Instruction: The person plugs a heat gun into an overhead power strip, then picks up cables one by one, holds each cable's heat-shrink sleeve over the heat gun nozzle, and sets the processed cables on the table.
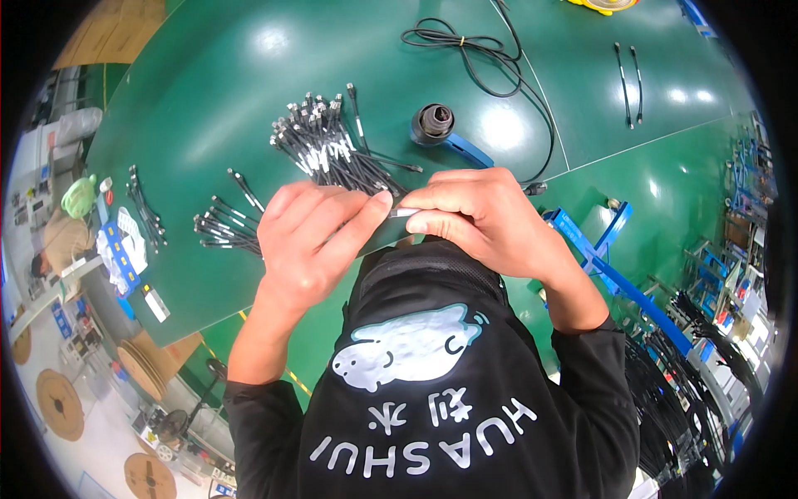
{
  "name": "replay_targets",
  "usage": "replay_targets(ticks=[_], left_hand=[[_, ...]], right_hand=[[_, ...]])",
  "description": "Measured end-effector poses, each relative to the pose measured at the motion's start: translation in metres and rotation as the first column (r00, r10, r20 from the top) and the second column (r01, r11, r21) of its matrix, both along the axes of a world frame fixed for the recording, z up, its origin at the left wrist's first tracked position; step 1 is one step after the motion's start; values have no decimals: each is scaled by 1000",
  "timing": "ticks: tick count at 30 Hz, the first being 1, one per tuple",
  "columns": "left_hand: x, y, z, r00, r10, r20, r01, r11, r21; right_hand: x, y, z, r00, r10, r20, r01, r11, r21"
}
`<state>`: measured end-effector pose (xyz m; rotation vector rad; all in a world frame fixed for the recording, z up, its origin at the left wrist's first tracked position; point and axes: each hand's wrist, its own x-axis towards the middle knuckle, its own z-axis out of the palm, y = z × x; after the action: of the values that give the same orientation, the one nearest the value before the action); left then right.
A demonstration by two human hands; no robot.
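By the green table [208, 58], right hand [478, 216] pinches a label [405, 212], best kept straight; left hand [316, 241] curls close, its grip unclear.

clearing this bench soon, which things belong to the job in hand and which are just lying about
Likely the job: white piece held in the fingers; pile of white-labelled black cables; perhaps the blue heat gun.

Seemingly lying about: two separate cables; yellow object at far edge.

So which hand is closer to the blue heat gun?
Right. The right hand is just below the blue heat gun in the picture; the left hand is farther away, down and to the left of it.
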<state>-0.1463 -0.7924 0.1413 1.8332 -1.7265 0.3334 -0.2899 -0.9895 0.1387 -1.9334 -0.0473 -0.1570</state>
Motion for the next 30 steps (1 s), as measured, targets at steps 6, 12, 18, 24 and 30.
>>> replay_targets(ticks=[6, 12, 18, 24, 30], left_hand=[[1, 7, -1, 997, 44, -68, -43, 999, 17], [4, 6, 2, 998, 24, -64, -20, 999, 51], [4, 7, -3, 999, -37, -8, 37, 998, 53], [5, 10, 1, 1000, -5, -21, 6, 997, 80], [2, 8, -1, 949, 46, -312, -14, 995, 104]], right_hand=[[-4, -5, 10, 995, -64, -77, 56, 994, -95], [-7, -3, 9, 992, -113, -53, 106, 986, -130], [-8, -4, 8, 995, -98, -15, 95, 988, -120], [-9, -4, 8, 994, -104, -9, 102, 986, -135], [-10, -5, -2, 967, -158, 201, 214, 931, -297]])
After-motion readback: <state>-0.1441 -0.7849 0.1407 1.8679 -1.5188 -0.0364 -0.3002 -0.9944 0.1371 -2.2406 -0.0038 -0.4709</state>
